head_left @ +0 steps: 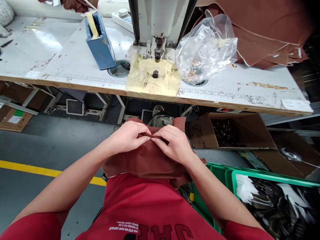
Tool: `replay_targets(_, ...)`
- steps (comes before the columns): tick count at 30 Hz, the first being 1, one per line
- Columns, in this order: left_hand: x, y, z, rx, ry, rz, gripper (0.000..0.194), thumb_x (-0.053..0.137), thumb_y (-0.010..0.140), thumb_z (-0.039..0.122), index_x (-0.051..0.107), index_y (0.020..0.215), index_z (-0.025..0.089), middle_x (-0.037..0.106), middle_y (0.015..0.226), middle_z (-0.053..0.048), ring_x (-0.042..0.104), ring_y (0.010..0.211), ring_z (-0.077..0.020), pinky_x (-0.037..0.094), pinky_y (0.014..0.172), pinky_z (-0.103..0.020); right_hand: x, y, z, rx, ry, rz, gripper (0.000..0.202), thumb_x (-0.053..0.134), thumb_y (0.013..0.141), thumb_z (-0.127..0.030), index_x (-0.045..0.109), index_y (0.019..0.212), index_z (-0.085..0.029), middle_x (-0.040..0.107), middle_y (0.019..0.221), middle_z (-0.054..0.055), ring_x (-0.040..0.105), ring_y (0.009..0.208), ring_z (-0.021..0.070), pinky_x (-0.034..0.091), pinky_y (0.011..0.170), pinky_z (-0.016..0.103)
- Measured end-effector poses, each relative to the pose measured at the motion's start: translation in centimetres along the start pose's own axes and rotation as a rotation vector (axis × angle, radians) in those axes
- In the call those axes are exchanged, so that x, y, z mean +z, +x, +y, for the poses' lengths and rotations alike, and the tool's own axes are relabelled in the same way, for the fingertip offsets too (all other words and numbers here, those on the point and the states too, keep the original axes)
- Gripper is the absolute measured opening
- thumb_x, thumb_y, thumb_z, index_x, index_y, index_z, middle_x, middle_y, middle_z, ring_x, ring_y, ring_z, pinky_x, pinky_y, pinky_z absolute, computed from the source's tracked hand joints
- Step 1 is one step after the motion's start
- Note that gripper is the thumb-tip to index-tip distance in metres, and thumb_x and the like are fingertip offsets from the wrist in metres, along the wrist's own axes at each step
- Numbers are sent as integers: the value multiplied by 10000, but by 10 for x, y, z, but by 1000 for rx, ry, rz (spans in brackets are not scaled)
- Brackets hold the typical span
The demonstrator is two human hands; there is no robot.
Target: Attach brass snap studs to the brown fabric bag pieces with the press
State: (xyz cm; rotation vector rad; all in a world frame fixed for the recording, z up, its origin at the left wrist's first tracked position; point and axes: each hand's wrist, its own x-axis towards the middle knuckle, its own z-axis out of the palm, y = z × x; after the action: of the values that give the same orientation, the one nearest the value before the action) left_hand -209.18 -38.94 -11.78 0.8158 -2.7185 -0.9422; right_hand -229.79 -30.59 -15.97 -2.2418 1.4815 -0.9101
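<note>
Over my lap lies a reddish-brown sheet that looks like leather. A thin folded brown strip or edge runs between my two hands, and I cannot tell whether it belongs to the sheet. My left hand pinches its left end between thumb and fingers. The right end is pinched by my right hand, the fingertips of both hands nearly meeting. Beyond them, at the bench edge, stands a press machine with its upper die above a small lower die on yellowish tape.
A blue tape dispenser stands left of the press. To the right lie a clear plastic bag with small brass-coloured pieces and stacked brown sheets. Below are a cardboard box and a green crate holding dark pieces.
</note>
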Motion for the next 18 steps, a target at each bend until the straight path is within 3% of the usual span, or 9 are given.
replay_targets(5,6,-23,10,257,281,165,198,504,962,188,691,1019,162,749,981,-61,652,880,-188,473,808,-322,0,-18,-17,-239,-324,246,122,659,898,-189,689,994,-259,767,896,-7,585,696,166,314,594,362)
replay_targets(11,10,-38,13,458,497,279,166,545,931,159,658,1049,183,762,978,-39,616,747,-152,421,651,-307,-3,-31,-24,-273,-363,236,167,643,897,-175,690,1000,-299,777,941,-39,634,731,153,330,604,362)
replay_targets(15,11,-37,11,434,403,199,198,526,938,148,649,1089,178,753,1013,-52,619,777,-156,427,675,-309,0,-32,-26,-222,-310,169,146,611,915,-180,673,1013,-268,773,986,-13,637,772,164,320,622,369)
replay_targets(18,5,-24,8,204,108,64,174,510,960,196,674,1017,180,748,993,-51,661,872,-166,470,758,-291,-5,-19,-24,-47,-175,44,78,602,938,-246,670,975,-239,764,957,15,639,803,186,339,659,366)
